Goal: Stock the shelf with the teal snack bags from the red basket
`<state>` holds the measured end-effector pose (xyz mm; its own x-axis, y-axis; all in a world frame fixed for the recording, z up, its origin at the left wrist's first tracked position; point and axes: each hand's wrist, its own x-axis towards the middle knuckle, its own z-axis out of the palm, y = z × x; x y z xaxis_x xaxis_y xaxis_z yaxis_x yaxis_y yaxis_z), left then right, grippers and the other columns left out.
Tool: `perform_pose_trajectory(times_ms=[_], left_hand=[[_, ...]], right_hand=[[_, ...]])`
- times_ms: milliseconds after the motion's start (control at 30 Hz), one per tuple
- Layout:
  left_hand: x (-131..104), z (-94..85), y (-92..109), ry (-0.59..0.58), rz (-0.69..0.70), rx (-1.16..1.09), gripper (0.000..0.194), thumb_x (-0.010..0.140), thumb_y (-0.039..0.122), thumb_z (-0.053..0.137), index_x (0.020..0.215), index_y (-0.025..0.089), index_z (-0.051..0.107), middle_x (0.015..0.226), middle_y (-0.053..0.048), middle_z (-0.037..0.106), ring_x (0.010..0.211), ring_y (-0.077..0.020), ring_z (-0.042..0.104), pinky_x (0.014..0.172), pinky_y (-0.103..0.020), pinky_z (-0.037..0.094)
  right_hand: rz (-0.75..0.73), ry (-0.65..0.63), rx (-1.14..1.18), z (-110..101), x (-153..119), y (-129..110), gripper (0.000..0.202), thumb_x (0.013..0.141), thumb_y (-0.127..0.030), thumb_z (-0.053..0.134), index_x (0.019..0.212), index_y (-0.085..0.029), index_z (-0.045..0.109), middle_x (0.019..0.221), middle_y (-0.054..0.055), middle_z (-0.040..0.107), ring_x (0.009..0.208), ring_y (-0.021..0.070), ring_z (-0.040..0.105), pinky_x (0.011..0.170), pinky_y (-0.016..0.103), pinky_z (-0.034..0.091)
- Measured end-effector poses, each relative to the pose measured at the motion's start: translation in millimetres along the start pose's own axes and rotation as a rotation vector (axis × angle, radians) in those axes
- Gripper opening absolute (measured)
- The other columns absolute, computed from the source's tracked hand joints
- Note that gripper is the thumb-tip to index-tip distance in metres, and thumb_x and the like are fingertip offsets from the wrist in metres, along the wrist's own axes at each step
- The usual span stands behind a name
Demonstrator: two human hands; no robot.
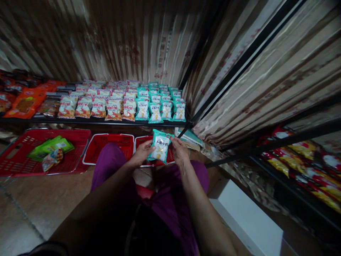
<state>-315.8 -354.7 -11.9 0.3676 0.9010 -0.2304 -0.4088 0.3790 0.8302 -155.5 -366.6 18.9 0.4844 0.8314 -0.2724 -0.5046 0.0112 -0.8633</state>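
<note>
A teal and white snack bag is held up in front of my knees, its printed face toward me. My left hand grips its left edge, fingers closed on it. At the upper right edge my right hand pinches the same bag. Just beyond, matching teal snack bags stand in rows at the right end of the low black shelf. Beside them to the left are rows of white and orange snack bags.
Below the shelf sit a red basket and a larger red basket holding green packets. Orange packages lie at the shelf's left. Black rack bars slant at right, near a white box and red-yellow bags.
</note>
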Motion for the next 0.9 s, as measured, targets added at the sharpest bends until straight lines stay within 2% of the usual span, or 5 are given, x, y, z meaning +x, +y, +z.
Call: perform_pose_trajectory(times_ms=[133, 233, 500, 700, 900], left_hand=[[-9, 6.2, -3, 0.045, -0.068, -0.029, 0.053, 0.059, 0.032, 0.082, 0.106, 0.017, 0.064, 0.102, -0.009, 0.068, 0.087, -0.0182, 0.066, 0.078, -0.031, 0.053], [-16, 11.8, -3, 0.006, -0.115, -0.086, 0.046, 0.066, 0.032, 0.078, 0.107, 0.019, 0.062, 0.109, -0.009, 0.066, 0.091, -0.019, 0.065, 0.08, -0.035, 0.054], [-18, 16.6, 0, -0.042, -0.101, -0.074, 0.044, 0.064, 0.017, 0.079, 0.105, 0.015, 0.063, 0.106, -0.009, 0.067, 0.087, -0.0168, 0.066, 0.077, -0.03, 0.056], [-16, 18.0, -6, 0.033, -0.085, -0.034, 0.039, 0.066, 0.016, 0.078, 0.101, 0.011, 0.063, 0.094, -0.009, 0.071, 0.069, -0.0151, 0.068, 0.067, -0.027, 0.057], [-10, 17.0, -6, 0.221, -0.017, -0.056, 0.033, 0.068, 0.011, 0.074, 0.099, 0.012, 0.062, 0.09, -0.007, 0.07, 0.065, -0.0137, 0.067, 0.058, -0.024, 0.055]], right_hand=[[-0.051, 0.075, 0.014, 3, 6, 5, 0.025, 0.048, -0.026, 0.08, 0.066, -0.02, 0.064, 0.053, -0.01, 0.062, 0.05, 0.0066, 0.053, 0.051, 0.019, 0.043], [-0.088, 0.104, 0.021, 6, 12, 6, 0.024, 0.05, -0.025, 0.079, 0.068, -0.021, 0.064, 0.056, -0.01, 0.063, 0.053, 0.0077, 0.055, 0.054, 0.02, 0.044], [-0.086, 0.138, 0.029, 11, 18, 0, 0.023, 0.051, -0.022, 0.079, 0.067, -0.019, 0.063, 0.056, -0.009, 0.063, 0.051, 0.0065, 0.054, 0.051, 0.018, 0.043], [-0.011, 0.144, 0.037, 11, 17, -3, 0.024, 0.054, -0.024, 0.079, 0.067, -0.02, 0.06, 0.052, -0.009, 0.061, 0.047, 0.0058, 0.054, 0.046, 0.016, 0.043], [0.115, 0.028, -0.035, -2, -11, 10, 0.029, 0.056, -0.038, 0.081, 0.073, -0.02, 0.066, 0.068, -0.003, 0.069, 0.058, 0.0081, 0.062, 0.053, 0.017, 0.049]])
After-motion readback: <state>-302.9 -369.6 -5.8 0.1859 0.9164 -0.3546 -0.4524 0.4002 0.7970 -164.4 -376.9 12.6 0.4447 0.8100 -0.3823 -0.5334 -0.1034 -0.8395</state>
